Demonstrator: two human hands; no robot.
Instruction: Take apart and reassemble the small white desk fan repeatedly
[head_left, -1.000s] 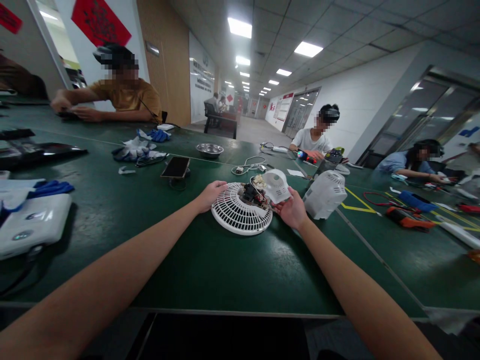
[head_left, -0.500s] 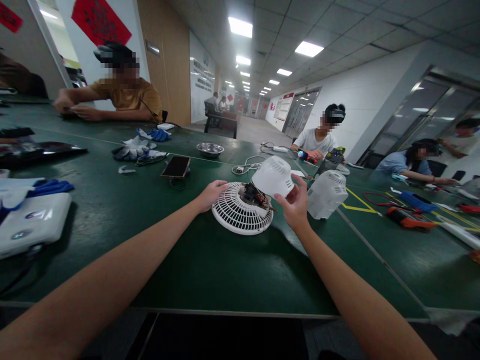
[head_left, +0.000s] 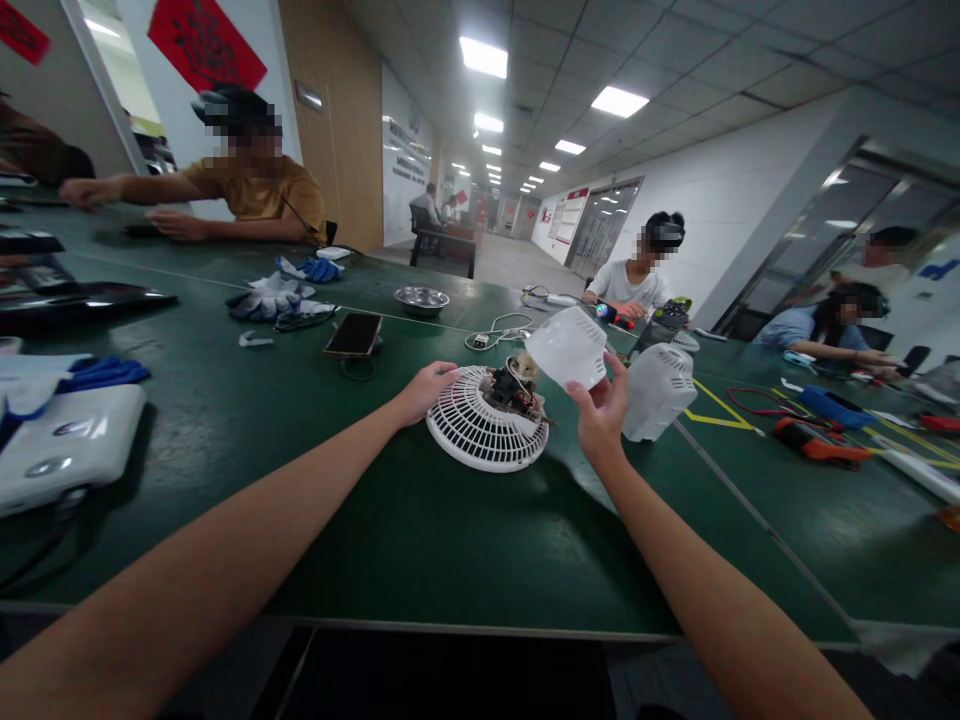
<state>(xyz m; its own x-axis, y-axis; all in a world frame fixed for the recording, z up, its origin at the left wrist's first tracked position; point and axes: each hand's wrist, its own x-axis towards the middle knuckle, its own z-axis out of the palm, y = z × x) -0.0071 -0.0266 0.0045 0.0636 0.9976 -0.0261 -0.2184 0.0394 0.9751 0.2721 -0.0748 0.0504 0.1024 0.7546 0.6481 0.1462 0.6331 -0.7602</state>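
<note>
A white fan grille (head_left: 487, 440) lies flat on the green table, with a dark motor and loose wires (head_left: 516, 385) exposed on top of it. My left hand (head_left: 426, 392) grips the grille's left rim, thumb on the near side. In my right hand (head_left: 602, 405) is a white plastic motor cover (head_left: 568, 347), pinched by its right edge and tilted above and to the right of the motor. Cover and motor are apart. Just right of that hand, a white vented plastic housing (head_left: 658, 392) stands on the table.
A phone (head_left: 353, 334) on a stand, a metal bowl (head_left: 421, 300) and a white cable (head_left: 501, 335) lie beyond the grille. Gloves (head_left: 274, 300) and a white box (head_left: 71, 445) are on the left. An orange multimeter (head_left: 817, 442) is at right. Several people sit around.
My right hand has moved the cover to the right, off the motor, so more of the motor shows. My left hand stays on the grille. A co-worker at left has stretched out an arm.
</note>
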